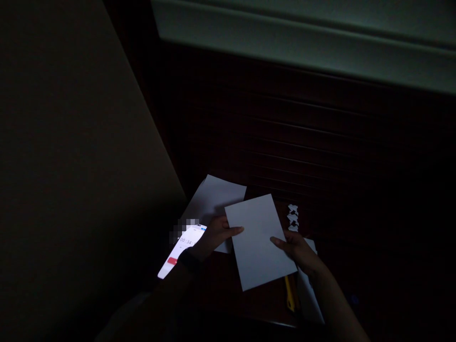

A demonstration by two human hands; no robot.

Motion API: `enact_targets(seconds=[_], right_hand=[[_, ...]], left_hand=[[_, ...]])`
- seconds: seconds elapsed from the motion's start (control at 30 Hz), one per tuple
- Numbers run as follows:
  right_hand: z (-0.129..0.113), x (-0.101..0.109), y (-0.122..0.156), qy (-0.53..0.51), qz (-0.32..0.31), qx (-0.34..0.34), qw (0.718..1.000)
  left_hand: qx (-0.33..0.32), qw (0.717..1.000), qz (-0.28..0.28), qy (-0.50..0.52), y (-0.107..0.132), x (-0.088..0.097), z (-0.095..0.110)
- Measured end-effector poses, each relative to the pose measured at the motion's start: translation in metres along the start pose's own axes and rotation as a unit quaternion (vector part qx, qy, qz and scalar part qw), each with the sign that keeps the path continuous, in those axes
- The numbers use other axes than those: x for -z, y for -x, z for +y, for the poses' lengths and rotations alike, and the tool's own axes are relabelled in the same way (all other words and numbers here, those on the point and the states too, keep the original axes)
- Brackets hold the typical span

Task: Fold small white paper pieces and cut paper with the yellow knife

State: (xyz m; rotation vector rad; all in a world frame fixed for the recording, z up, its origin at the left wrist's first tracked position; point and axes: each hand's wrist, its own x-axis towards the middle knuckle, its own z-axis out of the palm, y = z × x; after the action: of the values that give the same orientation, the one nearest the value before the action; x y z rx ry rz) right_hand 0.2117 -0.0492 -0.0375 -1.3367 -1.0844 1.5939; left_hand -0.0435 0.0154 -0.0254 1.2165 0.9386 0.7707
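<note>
A white sheet of paper (258,247) is held up between my two hands, tilted a little. My left hand (217,232) pinches its left edge, thumb on top and fingers behind. On the right edge, my right hand (297,249) grips it the same way. Behind my left hand lies another white sheet (221,192) on the dark table. A lit phone (183,244) showing a timer is beside my left wrist, partly covered by the forearm. Under the sheet's lower right corner, a yellow-handled tool (289,297) shows, perhaps a cutter; its upper part is hidden.
Small folded or cut white paper pieces (292,217) lie in a row beyond my right hand. A white flat item (309,294) sits under my right forearm. Dark slatted panelling (306,118) rises behind the table (228,289), and a plain wall or panel (78,118) stands left.
</note>
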Motion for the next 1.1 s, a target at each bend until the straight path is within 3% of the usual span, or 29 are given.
enact_targets(seconds=[0.13,0.33,0.63,0.77,0.93,1.0,1.1], right_hand=[[0.001,0.003,-0.003,-0.028,0.05,0.043,0.997],[0.002,-0.006,-0.01,-0.071,0.142,0.113,0.981],[0.001,-0.002,-0.01,-0.085,0.182,0.137,0.97],[-0.002,0.009,-0.009,-0.12,0.201,0.141,0.962],[-0.005,0.016,0.001,-0.085,0.071,0.048,0.993],[-0.005,0.016,0.003,-0.046,0.024,0.002,0.999],[-0.005,0.014,0.004,-0.005,0.002,-0.035,0.999]], left_hand=[[0.038,0.999,-0.013,-0.01,0.005,0.0,0.004],[0.081,0.983,-0.15,-0.061,0.011,-0.01,-0.007],[0.064,0.985,-0.149,-0.055,0.005,-0.006,-0.024],[0.056,0.992,-0.091,-0.065,0.0,0.005,-0.02],[0.041,0.996,0.081,0.012,-0.009,0.015,0.0],[0.028,0.994,0.107,0.01,-0.01,0.018,0.004],[0.001,0.993,0.105,-0.057,-0.011,0.024,0.001]])
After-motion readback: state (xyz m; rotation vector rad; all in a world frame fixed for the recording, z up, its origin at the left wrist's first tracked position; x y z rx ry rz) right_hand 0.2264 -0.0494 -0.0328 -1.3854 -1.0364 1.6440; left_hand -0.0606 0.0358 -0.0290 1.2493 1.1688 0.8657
